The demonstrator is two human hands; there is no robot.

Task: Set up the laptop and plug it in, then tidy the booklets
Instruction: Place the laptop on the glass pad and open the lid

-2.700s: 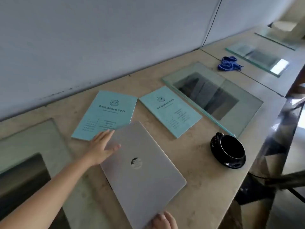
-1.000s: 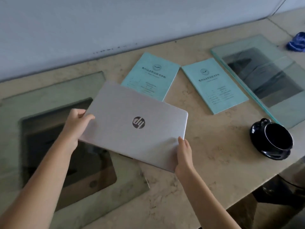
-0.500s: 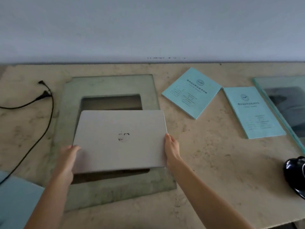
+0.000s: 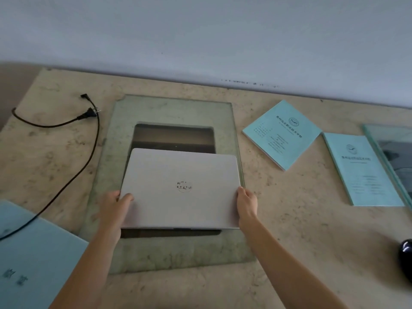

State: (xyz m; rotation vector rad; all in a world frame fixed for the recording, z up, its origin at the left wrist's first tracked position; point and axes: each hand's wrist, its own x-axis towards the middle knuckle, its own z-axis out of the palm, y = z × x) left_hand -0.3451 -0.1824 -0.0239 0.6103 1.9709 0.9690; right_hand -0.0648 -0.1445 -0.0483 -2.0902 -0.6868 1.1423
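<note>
A closed silver laptop (image 4: 181,188) lies squarely over the glass panel (image 4: 174,108) set in the stone desk. My left hand (image 4: 117,205) grips its left edge near the front corner, thumb on the lid. My right hand (image 4: 246,205) holds the right edge. Two light-blue booklets lie to the right: one (image 4: 282,133) turned at an angle, the other (image 4: 362,170) further right, beside another glass panel. A black power cable (image 4: 89,152) with its plug (image 4: 88,114) lies on the desk at the left, unconnected.
Another light-blue booklet or folder (image 4: 33,259) covers the front left corner, with the cable running over it. A black cup (image 4: 405,259) shows at the right edge. A second glass panel (image 4: 394,152) sits at the far right. The grey wall runs along the desk's back.
Both hands have carried the laptop left from beside the booklets, turned it square, and brought it over the left glass panel. The view has swung left, bringing the cable into sight.
</note>
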